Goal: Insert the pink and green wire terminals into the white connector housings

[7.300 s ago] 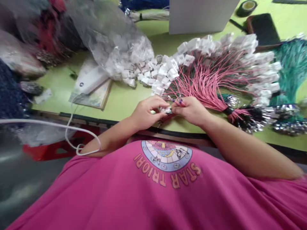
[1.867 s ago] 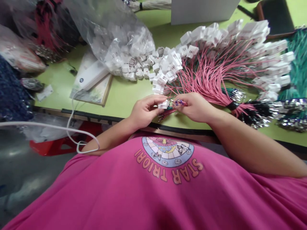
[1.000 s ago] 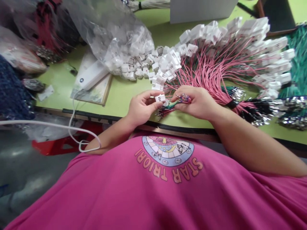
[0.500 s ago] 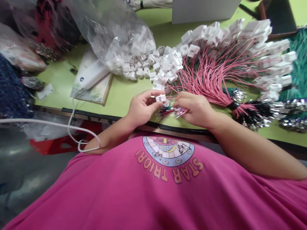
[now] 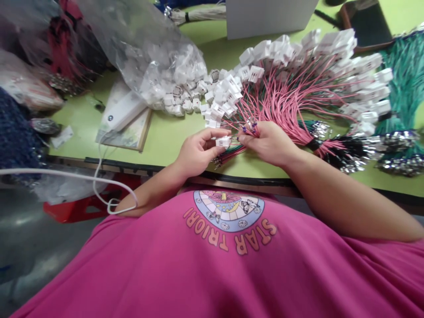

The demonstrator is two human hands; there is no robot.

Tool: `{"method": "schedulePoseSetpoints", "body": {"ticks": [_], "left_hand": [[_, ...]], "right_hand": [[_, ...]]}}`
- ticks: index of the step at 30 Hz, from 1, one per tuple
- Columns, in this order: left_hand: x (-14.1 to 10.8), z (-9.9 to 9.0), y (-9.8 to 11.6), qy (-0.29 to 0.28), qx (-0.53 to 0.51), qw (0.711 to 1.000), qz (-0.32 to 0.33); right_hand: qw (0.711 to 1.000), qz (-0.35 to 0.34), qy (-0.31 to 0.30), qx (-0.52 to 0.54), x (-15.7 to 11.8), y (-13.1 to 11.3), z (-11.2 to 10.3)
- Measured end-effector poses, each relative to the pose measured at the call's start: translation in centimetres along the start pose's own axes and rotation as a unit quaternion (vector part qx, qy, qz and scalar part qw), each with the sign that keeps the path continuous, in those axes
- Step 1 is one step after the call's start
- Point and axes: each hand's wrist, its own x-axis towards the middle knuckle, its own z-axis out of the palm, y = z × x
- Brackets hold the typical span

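My left hand (image 5: 198, 151) pinches a white plastic connector housing (image 5: 223, 141) between thumb and fingers, its slots showing. Just to its right, my right hand (image 5: 270, 142) is closed on several thin wires (image 5: 251, 127) with metal terminals at their tips. One wire end from that hand points at the housing; whether it is inside I cannot tell. Below the hands, more loose wire ends (image 5: 220, 162) lie by the table's edge. Beyond them spreads a big bundle of pink wires (image 5: 288, 99), many ending in white housings (image 5: 341, 44).
Loose white housings (image 5: 185, 99) spill from a clear plastic bag (image 5: 159, 57). A white power bank-like device (image 5: 121, 112) with a cable rests on a book (image 5: 141, 137). Green wires (image 5: 402, 84) lie at right. A grey-white box (image 5: 268, 17) and dark-screened device (image 5: 366, 22) stand behind.
My right hand has turned so that the wire tips, formerly pointing down and left, now stick up above the fingers. My left hand still holds the housing, slightly tilted. The view has shifted a little.
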Motion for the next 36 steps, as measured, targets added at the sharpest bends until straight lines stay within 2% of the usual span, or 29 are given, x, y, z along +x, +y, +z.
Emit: {"method": "schedulePoseSetpoints", "body": {"ticks": [4,9,13,16,19,26,30,33,36], "left_hand": [[0.0,-0.1,-0.5,0.004,0.029,1.000,0.013],[-0.1,-0.5,-0.5,0.023,0.148,0.979,0.137],[-0.2,-0.6,0.0,0.013,0.216,0.958,0.190],[-0.2,-0.3,-0.1,0.002,0.233,0.951,0.204],[0.1,0.1,-0.4,-0.001,0.257,0.947,0.190],[0.6,0.4,0.0,0.027,0.290,0.932,0.215],[0.8,0.6,-0.1,-0.007,0.301,0.928,0.217],[0.8,0.4,0.1,-0.012,0.314,0.923,0.221],[0.8,-0.4,0.9,-0.018,0.351,0.902,0.249]], "right_hand": [[1.000,-0.001,-0.004,0.011,0.1,-0.1,0.2],[1.000,0.014,0.008,0.001,0.2,0.1,0.5],[1.000,0.026,0.008,-0.014,0.3,-0.1,0.5],[0.999,0.040,-0.001,-0.031,0.4,-0.2,0.7],[0.999,0.030,0.003,-0.043,0.4,-0.1,1.0],[0.997,0.008,0.055,-0.060,0.2,-0.2,1.0],[0.996,0.006,0.049,-0.080,0.2,-0.1,1.1],[0.996,0.003,0.044,-0.082,0.3,0.2,1.2],[0.997,-0.012,0.059,-0.055,0.3,0.7,1.1]]}}
